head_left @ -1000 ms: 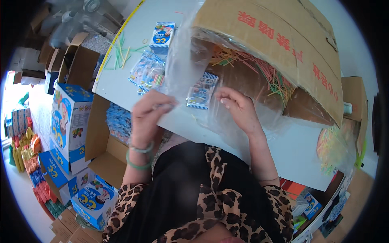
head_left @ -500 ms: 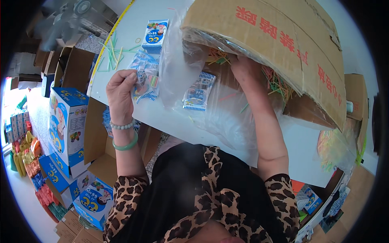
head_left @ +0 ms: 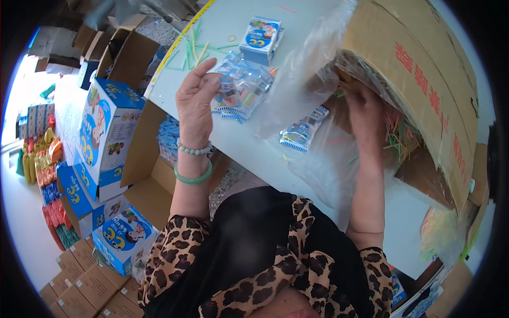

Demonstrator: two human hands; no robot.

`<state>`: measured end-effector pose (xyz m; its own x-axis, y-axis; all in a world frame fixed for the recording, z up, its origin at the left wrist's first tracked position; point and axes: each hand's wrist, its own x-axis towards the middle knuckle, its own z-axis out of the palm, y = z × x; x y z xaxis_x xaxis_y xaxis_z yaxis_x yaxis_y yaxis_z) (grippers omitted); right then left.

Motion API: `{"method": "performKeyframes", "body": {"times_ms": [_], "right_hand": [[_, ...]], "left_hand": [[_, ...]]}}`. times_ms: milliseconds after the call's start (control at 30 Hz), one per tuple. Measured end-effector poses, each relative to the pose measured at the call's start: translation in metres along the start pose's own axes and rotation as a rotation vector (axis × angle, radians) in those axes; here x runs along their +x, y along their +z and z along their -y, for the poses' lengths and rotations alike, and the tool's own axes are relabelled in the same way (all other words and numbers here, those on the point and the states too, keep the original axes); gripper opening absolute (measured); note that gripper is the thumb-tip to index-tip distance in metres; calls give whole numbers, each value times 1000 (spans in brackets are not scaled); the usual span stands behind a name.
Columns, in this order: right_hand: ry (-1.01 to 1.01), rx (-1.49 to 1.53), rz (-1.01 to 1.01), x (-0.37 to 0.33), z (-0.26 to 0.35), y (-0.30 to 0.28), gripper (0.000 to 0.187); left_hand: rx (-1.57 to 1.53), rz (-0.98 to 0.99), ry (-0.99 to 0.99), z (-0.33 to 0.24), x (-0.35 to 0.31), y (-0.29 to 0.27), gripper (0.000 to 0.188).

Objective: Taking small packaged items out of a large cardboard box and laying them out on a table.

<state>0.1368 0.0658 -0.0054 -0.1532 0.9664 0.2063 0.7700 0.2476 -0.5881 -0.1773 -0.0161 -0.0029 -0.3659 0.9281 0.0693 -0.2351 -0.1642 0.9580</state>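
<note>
My left hand (head_left: 196, 100) is at the near-left edge of a pile of clear-and-blue striped packets (head_left: 246, 85) with coloured pieces inside. Its thumb and a finger pinch the edge of one packet, while the index finger sticks up. My right hand (head_left: 365, 111) reaches into the mouth of a large cardboard box (head_left: 419, 58) lying on its side and lined with clear plastic film (head_left: 313, 58). Thin coloured straws (head_left: 400, 135) lie inside, beside the hand. Shadow hides its fingertips. Between the hands, a single blue-striped packet (head_left: 305, 130) rests by the film.
A stack of blue-and-white packets (head_left: 261, 40) stands farther back on the white table (head_left: 233, 146). Loose green straws (head_left: 193, 50) lie near its yellow-marked edge. On the left are an open cardboard carton (head_left: 151, 175) and blue printed boxes (head_left: 108, 127). A bag of pale straws (head_left: 440, 230) sits at right.
The whole view has shifted, so table, box and hands appear farther right. My left index finger has lifted away from the thumb. The right hand stays inside the box mouth.
</note>
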Motion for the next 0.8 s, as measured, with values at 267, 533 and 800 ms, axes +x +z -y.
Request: {"method": "performKeyframes", "body": {"times_ms": [267,533,800], "right_hand": [[3,-272,-208,17,-24,16,30],[-181,-322,-282,48,-51,44,31],[-199,-206,-370,43,-69,24,31]], "left_hand": [[480,-29,119,15,26,-1,31],[880,-101,174,48,32,3,35],[1002,-276,846,0,-12,27,26]]}}
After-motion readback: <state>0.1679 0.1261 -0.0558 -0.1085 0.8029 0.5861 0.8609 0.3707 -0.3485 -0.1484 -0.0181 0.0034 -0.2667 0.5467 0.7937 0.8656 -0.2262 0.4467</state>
